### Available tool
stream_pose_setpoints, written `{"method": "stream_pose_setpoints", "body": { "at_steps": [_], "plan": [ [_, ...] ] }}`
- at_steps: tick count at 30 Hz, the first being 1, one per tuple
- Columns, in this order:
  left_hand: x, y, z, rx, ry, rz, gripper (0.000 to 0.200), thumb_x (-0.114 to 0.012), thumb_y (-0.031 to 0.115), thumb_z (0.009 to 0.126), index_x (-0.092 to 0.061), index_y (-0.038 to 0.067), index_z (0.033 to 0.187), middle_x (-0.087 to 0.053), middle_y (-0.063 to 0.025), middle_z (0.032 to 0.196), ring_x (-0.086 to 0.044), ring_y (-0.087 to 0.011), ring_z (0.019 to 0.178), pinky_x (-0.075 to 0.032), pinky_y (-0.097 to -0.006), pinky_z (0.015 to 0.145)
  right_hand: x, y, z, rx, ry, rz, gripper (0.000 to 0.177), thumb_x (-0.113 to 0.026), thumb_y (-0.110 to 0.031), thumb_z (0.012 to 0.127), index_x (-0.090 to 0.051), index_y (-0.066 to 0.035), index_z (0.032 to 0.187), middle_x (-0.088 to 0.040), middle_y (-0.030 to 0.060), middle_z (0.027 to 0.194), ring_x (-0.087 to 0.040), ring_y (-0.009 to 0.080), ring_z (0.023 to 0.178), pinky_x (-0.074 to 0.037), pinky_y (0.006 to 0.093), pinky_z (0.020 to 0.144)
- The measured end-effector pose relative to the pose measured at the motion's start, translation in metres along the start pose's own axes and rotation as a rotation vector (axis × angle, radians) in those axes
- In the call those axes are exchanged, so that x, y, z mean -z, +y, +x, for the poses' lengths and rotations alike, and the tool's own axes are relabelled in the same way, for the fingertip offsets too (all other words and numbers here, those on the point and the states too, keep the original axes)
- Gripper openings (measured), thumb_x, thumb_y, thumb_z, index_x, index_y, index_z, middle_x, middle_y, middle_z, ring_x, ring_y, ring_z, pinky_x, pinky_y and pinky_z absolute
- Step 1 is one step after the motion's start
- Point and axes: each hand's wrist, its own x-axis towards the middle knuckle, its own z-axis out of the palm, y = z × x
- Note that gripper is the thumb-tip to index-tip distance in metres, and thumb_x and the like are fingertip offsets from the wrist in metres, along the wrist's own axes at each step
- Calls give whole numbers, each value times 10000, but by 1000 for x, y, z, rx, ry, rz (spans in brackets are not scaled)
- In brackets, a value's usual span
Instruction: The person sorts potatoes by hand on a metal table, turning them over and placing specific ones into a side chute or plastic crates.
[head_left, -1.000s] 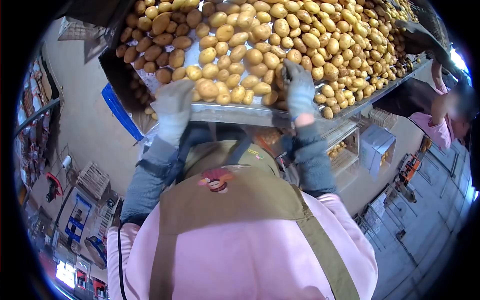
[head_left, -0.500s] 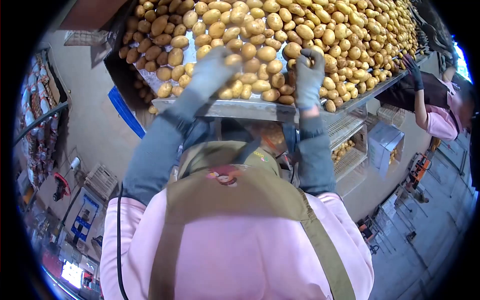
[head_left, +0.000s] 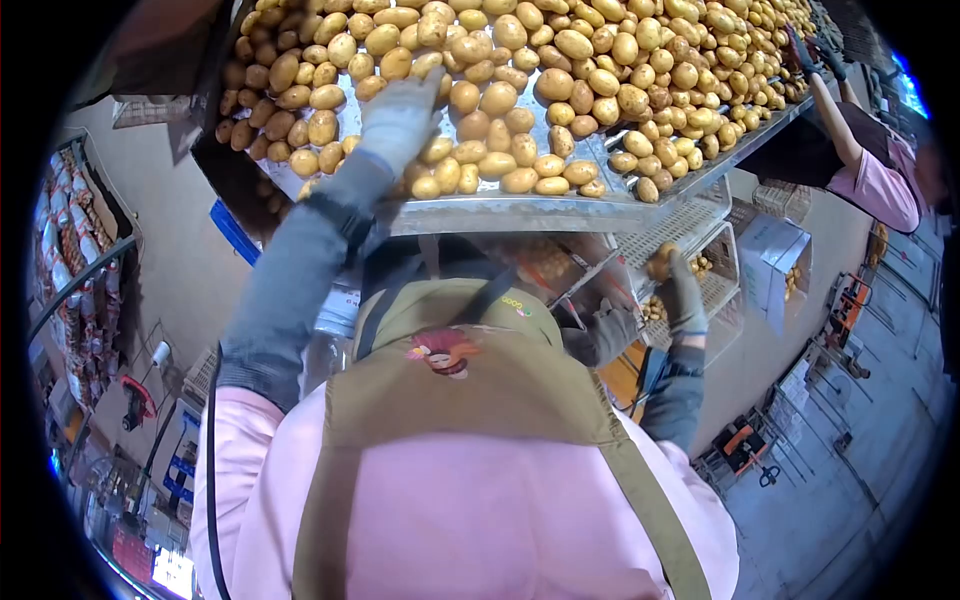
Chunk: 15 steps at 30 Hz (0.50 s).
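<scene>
My left hand [head_left: 398,122], in a pale grey work glove, reaches over the metal sorting table [head_left: 480,215]. Its fingers are stretched out and touch the potatoes [head_left: 498,98] there; no potato shows in its grip. Below the table's front edge, to the right, my right hand [head_left: 686,298] wears the same kind of glove. It is closed round a single potato [head_left: 660,261], held over a pale plastic crate [head_left: 718,285] with several potatoes inside.
A co-worker's gloved hands [head_left: 800,50] are among the potatoes at the far right of the table. A box with potatoes [head_left: 770,265] stands on the floor to the right. Filled sacks [head_left: 80,260] are stacked at far left.
My right hand has left the tabletop and moved down past its front edge, with a potato in it. My left hand has shifted slightly left and up among the potatoes.
</scene>
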Motion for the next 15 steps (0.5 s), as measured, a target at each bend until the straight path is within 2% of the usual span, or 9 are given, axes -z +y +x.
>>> {"method": "stream_pose_setpoints", "body": {
  "at_steps": [1, 2, 4, 5, 8, 10, 11, 13, 15],
  "plan": [
    [1, 3, 13, -8, -99, 109, 574, -700, 288, 897, -523, 105, 1411, -699, -156, 1166, -657, -336, 1071, -536, -448, 895, -13, -25, -3, 55, 376, -315, 579, -685, -358, 982, -515, -3, 1407, -633, 127, 1204, -611, 204, 1115, -514, 343, 943],
    [1, 1, 22, -22, -97, 32, 573, -704, 283, 893, -526, 101, 1407, -698, -165, 1171, -657, -342, 1076, -540, -446, 891, 15, -26, 22, 397, 434, -820, 549, -674, -235, 974, -497, 8, 1434, -617, 161, 1306, -595, 213, 1189, -500, 345, 984],
    [0, -4, 29, -45, -105, -121, 573, -713, 273, 886, -531, 92, 1398, -696, -183, 1180, -658, -354, 1086, -547, -444, 884, -28, -50, 45, 679, 673, -852, 496, -643, -131, 961, -514, 25, 1413, -602, 188, 1372, -606, 233, 1211, -521, 334, 964],
    [15, 2, 35, 101, -234, -245, 598, -726, 276, 899, -523, 85, 1428, -682, -176, 1255, -657, -309, 1148, -539, -391, 933, -86, -73, 35, 618, 376, -405, 449, -625, -107, 961, -551, 19, 1386, -580, 169, 1385, -623, 201, 1159, -525, 303, 956],
    [29, 3, 0, 183, -69, -993, 648, -745, 297, 920, -496, 69, 1473, -648, -135, 1322, -616, -202, 1182, -500, -321, 1007, -226, -95, 8, 360, -184, -242, 348, -621, -139, 1000, -636, -19, 1327, -719, 82, 1129, -673, 164, 1002, -543, 265, 895],
    [39, 11, -26, 172, 42, -1305, 662, -762, 298, 920, -496, 60, 1478, -640, -108, 1328, -596, -162, 1191, -490, -306, 1025, -280, -77, 18, 283, -456, -105, 366, -626, -166, 1007, -622, -35, 1348, -698, 111, 1217, -679, 166, 1045, -553, 282, 902],
    [38, 14, -38, 168, 93, -1412, 658, -769, 296, 917, -504, 59, 1470, -642, -96, 1319, -589, -154, 1194, -494, -312, 1023, -296, -63, 35, 362, -533, -194, 443, -645, -127, 968, -567, -33, 1394, -627, 167, 1326, -696, 217, 1043, -558, 287, 905],
    [63, 26, -60, 209, 67, -1238, 660, -785, 327, 897, -526, 52, 1439, -654, -116, 1291, -595, -174, 1201, -505, -327, 1007, -327, -61, 16, 966, -526, -683, 457, -662, -70, 900, -580, -54, 1350, -543, 207, 1403, -658, 297, 1133, -537, 331, 963],
    [74, 42, -84, 47, -23, -679, 705, -818, 312, 806, -547, 20, 1388, -650, -195, 1087, -642, -330, 1037, -514, -410, 902, -345, -46, 10, 1295, -477, -944, 464, -679, -35, 836, -596, -74, 1291, -463, 241, 1459, -600, 369, 1224, -512, 384, 1019]
  ]
}}
